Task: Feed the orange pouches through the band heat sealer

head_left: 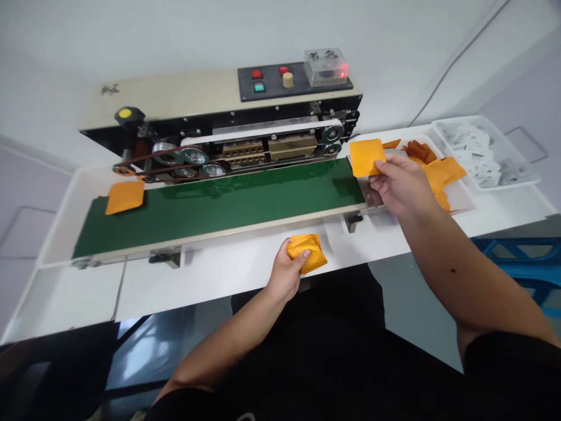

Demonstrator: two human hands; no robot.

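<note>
Black shirt fills the bottom of my view, closest to me. Beyond it runs one long white bench, and on it sits one band sealer with one green conveyor belt running left to right along its near side. On the sealer's control panel I count two red buttons, one green button and one beige knob; one yellow-topped knob sits at the sealer's left end.

Right of the belt stand two clear trays. The nearer tray holds a heap of orange pouches and a bundle of orange strips, too overlapped to count. The farther tray is full of small white sachets, also too many to count.

One orange pouch lies flat on the belt's left end. My left hand is clamped around a second, crumpled orange pouch, just near of the belt. My right hand pinches a third orange pouch by its edge between thumb and fingers, above the belt's right end.
</note>
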